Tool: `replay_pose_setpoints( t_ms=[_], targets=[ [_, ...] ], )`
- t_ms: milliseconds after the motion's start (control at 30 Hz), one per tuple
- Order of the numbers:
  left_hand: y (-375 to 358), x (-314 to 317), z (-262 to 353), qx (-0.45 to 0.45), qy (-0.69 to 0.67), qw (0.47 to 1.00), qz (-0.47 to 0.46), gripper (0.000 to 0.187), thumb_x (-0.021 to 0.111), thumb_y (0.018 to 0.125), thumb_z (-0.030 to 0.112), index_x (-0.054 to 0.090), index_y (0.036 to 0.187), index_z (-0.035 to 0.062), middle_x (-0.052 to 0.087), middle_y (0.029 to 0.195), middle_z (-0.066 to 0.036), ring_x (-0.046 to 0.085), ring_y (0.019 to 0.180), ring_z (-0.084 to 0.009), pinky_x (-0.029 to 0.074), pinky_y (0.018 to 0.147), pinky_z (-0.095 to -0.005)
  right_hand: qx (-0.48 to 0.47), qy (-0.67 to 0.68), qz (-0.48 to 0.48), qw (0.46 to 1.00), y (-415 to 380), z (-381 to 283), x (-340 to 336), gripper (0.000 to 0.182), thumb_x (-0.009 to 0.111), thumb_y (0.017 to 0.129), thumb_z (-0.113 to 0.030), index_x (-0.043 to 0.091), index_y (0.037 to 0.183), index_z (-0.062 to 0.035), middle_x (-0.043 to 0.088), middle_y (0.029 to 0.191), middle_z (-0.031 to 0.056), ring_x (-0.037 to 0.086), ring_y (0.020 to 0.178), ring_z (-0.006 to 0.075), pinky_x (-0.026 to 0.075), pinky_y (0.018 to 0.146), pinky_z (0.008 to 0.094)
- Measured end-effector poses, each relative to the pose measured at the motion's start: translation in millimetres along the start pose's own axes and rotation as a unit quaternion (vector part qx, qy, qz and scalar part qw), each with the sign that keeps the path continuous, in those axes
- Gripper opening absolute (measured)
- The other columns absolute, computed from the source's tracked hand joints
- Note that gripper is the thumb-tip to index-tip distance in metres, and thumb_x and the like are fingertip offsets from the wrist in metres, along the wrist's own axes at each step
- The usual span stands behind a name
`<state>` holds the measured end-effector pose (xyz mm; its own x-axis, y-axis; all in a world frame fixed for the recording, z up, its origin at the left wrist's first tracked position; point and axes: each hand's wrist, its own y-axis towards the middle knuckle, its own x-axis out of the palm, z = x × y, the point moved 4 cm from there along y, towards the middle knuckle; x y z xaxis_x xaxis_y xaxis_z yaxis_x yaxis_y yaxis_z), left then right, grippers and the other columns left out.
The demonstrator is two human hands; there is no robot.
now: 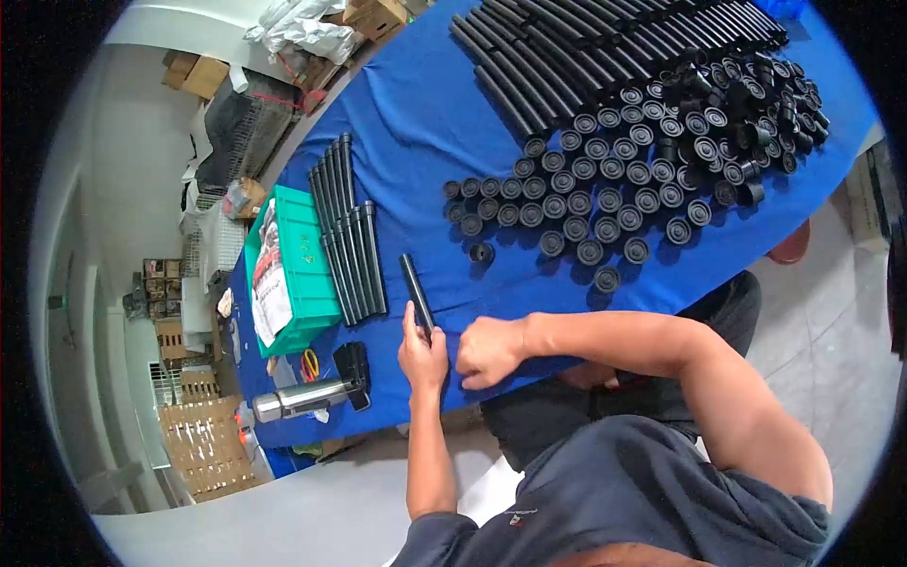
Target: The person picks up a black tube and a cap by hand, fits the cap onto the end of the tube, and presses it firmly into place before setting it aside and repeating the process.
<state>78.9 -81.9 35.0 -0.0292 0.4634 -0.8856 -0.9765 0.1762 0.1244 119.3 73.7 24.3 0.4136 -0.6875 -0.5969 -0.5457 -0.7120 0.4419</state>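
Observation:
My left hand (422, 354) grips the near end of a short black tube (414, 283), which lies on the blue table cover (416, 123) and points away from me. My right hand (489, 352) is closed in a fist just right of the left hand, close to the tube's near end and resting on the cover. Whether anything is inside the fist is hidden. Several black round caps (586, 194) are spread out beyond my right hand, and one loose cap (481, 252) lies nearer.
Several similar black tubes (350, 236) lie side by side to the left, next to a green crate (300, 274) holding papers. Long black tubes (586, 57) are stacked at the far side. A steel bottle (298, 399) and a black object (354, 367) lie near the table's front edge.

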Motion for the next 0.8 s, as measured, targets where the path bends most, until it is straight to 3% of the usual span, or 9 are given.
replay_pose_setpoints(
  t_ms=[100, 200, 233, 333, 467, 533, 667, 700, 800],
  targets=[
    [-1, -6, 10, 0.014, 0.016, 1.0, -0.011, 0.071, 0.071, 0.088, 0.023, 0.045, 0.151, 0.0033, 0.052, 0.062, -0.005, 0.053, 0.054, -0.019, 0.046, 0.056, -0.0367, -0.038, -0.026, -0.042, 0.998, -8, -13, 14, 0.034, 0.064, 0.087, -0.035, 0.067, 0.069, -0.0058, 0.067, 0.069, 0.0156, 0.066, 0.069, 0.0392, 0.052, 0.061, 0.0514],
    [14, -11, 11, -0.016, 0.076, 0.995, -0.067, 0.072, 0.074, 0.089, 0.036, 0.048, 0.148, 0.0041, 0.059, 0.061, -0.006, 0.062, 0.055, -0.0254, 0.049, 0.058, -0.0419, -0.075, -0.018, -0.033, 0.996, -18, -12, 15, 0.033, 0.063, 0.087, -0.033, 0.067, 0.067, -0.0061, 0.067, 0.069, 0.0161, 0.066, 0.069, 0.0394, 0.052, 0.062, 0.0512],
    [22, -16, 15, -0.003, 0.078, 0.996, -0.045, 0.073, 0.076, 0.088, 0.043, 0.052, 0.144, 0.003, 0.06, 0.06, -0.006, 0.062, 0.055, -0.0242, 0.049, 0.058, -0.0412, -0.072, -0.002, -0.023, 0.997, -19, -12, 11, 0.032, 0.063, 0.086, -0.032, 0.068, 0.067, -0.0061, 0.067, 0.069, 0.0172, 0.066, 0.069, 0.0402, 0.053, 0.062, 0.0515],
    [69, -31, 40, 0.074, 0.029, 0.995, 0.055, 0.051, 0.073, 0.093, 0.03, 0.062, 0.134, 0.0013, 0.06, 0.062, -0.006, 0.062, 0.057, -0.0216, 0.048, 0.058, -0.0377, -0.034, 0.048, -0.024, 0.998, -19, -6, 0, 0.034, 0.063, 0.086, -0.033, 0.068, 0.066, -0.0055, 0.067, 0.069, 0.0184, 0.066, 0.07, 0.041, 0.052, 0.063, 0.0519],
    [147, -19, 118, 0.267, -0.052, 0.962, 0.036, 0.036, 0.066, 0.096, 0.009, 0.064, 0.132, 0.003, 0.069, 0.095, -0.012, 0.069, 0.08, -0.0214, 0.055, 0.067, -0.0344, -0.002, 0.112, -0.026, 0.993, -18, -4, -10, 0.037, 0.062, 0.088, -0.034, 0.067, 0.065, -0.0049, 0.067, 0.068, 0.0184, 0.065, 0.069, 0.0413, 0.052, 0.063, 0.0524],
    [182, 5, 158, 0.304, -0.095, 0.947, -0.037, 0.036, 0.064, 0.097, 0.008, 0.065, 0.133, 0.0041, 0.069, 0.123, -0.015, 0.069, 0.109, -0.0209, 0.056, 0.086, -0.0304, -0.022, 0.096, -0.02, 0.995, -19, -2, -4, 0.037, 0.062, 0.087, -0.034, 0.068, 0.065, -0.0049, 0.067, 0.068, 0.018, 0.066, 0.069, 0.0413, 0.052, 0.063, 0.0523],
    [232, 66, 214, 0.482, -0.02, 0.872, -0.083, 0.039, 0.061, 0.099, 0.013, 0.061, 0.137, 0.0059, 0.058, 0.142, -0.021, 0.056, 0.131, -0.0369, 0.047, 0.108, -0.0411, -0.056, 0.051, 0.005, 0.997, -22, -3, 6, 0.037, 0.062, 0.089, -0.033, 0.066, 0.065, -0.0058, 0.067, 0.07, 0.0134, 0.066, 0.068, 0.0368, 0.051, 0.06, 0.0501],
    [246, 87, 215, 0.499, -0.006, 0.859, -0.112, 0.049, 0.056, 0.097, 0.007, 0.053, 0.146, 0.0082, 0.051, 0.149, -0.021, 0.051, 0.136, -0.0393, 0.041, 0.114, -0.0427, -0.051, 0.05, 0.006, 0.997, -23, -3, 5, 0.036, 0.062, 0.088, -0.033, 0.065, 0.065, -0.0056, 0.068, 0.071, 0.0126, 0.066, 0.069, 0.0366, 0.051, 0.06, 0.05],
    [271, 120, 225, 0.489, 0.056, 0.863, -0.113, 0.062, 0.05, 0.091, -0.001, 0.045, 0.152, 0.0118, 0.043, 0.155, -0.022, 0.048, 0.139, -0.0389, 0.041, 0.115, -0.0433, -0.019, 0.083, -0.013, 0.996, -20, 0, 1, 0.035, 0.062, 0.085, -0.034, 0.071, 0.067, -0.0051, 0.069, 0.07, 0.0174, 0.067, 0.07, 0.0405, 0.053, 0.063, 0.0522]
  ],
)
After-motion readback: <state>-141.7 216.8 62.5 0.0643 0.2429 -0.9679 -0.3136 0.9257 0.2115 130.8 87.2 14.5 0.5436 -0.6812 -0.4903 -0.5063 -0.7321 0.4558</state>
